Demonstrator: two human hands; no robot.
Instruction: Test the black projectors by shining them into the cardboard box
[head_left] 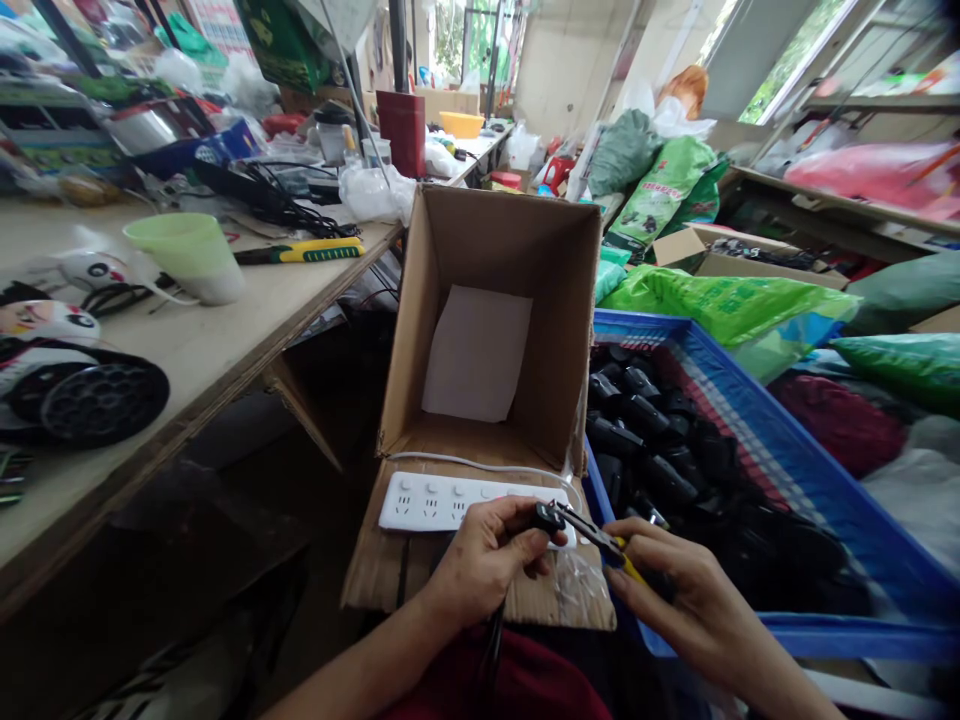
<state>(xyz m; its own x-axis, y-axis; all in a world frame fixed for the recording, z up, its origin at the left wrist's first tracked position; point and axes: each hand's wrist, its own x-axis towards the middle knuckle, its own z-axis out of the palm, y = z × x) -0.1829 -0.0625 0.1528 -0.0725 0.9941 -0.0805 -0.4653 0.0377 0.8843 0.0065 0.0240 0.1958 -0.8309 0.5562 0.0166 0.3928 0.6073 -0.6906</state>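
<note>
My left hand pinches a small black plug, and a dark cord hangs below the hand. My right hand is closed around yellow-handled pliers. The jaw tips are at the plug's upper end; whether they grip a prong there I cannot tell. Right behind both hands lies a white power strip on a cardboard flap, its right end partly covered by my left hand and the pliers. A piece of clear plastic rests on the flap below the pliers.
Beyond the strip, an open cardboard box holds a white sheet. To the right stands a blue crate with many black parts. The left workbench carries a green cup and a yellow-black tool.
</note>
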